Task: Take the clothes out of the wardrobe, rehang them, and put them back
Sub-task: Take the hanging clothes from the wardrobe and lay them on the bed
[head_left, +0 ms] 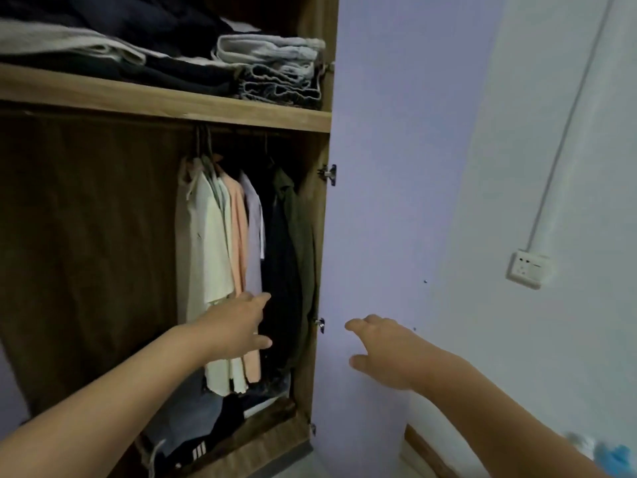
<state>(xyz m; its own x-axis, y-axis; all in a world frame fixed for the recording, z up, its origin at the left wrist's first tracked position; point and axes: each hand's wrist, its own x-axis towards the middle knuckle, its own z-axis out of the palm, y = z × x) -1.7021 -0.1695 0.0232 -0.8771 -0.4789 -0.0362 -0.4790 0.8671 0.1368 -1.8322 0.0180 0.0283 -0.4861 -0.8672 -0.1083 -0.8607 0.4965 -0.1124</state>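
At frame centre the hanging clothes (pixel 220 257), judged light and limp and best lifted by their hangers, are approached by the left hand (pixel 238 326) and right hand (pixel 382 346), fingers spread, nothing held.

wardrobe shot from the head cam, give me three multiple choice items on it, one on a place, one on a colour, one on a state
1. Where does the folded clothing lie?
A. on the shelf above the rail
B. on the floor outside the wardrobe
C. over the door

2. What colour is the hanging shirt between the cream shirt and the pale lilac one?
A. bright red
B. peach
C. navy blue

3. What is the left hand doing?
A. gripping a hanger off the rail
B. resting on the shelf
C. reaching open-fingered toward the hanging clothes

Answers:
1 A, the stacks sit on the wooden shelf over the rail.
2 B, the peach shirt hangs between those two.
3 C, its fingers are spread and hold nothing, like the right hand before the open door.
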